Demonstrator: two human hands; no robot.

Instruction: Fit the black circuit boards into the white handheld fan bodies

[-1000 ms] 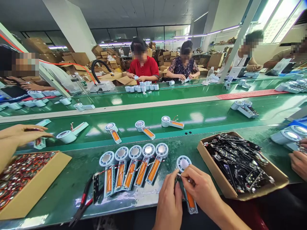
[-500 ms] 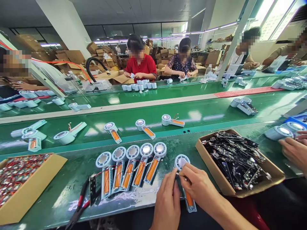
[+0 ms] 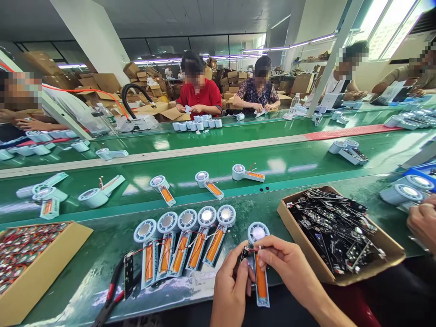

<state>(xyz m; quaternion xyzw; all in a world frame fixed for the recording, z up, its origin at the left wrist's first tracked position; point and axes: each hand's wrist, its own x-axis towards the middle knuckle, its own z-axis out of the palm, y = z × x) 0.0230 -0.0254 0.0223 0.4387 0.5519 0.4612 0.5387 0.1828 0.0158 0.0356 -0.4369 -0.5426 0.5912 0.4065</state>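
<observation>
A pale blue fan housing [image 3: 258, 232] with an orange battery [image 3: 260, 280] in its handle lies at the near edge of the green bench. My left hand [image 3: 231, 290] pinches a small black circuit board [image 3: 244, 253] beside the housing's neck. My right hand [image 3: 288, 265] is closed in a pinch just right of it, on thin wires at the neck. To the left, several like housings [image 3: 185, 240] lie side by side with orange batteries and red wires.
A cardboard box of black circuit boards [image 3: 335, 229] stands to the right, a box of wired parts [image 3: 25, 259] to the left. Red-handled pliers [image 3: 111, 299] lie near the edge. More housings [image 3: 207, 181] ride the belt. A co-worker's hand [image 3: 422, 222] is at far right; people sit opposite.
The housing's handle has swung towards me and the orange battery now shows between my hands. My left hand has lifted the black board into view. The neighbour's hand at left has gone.
</observation>
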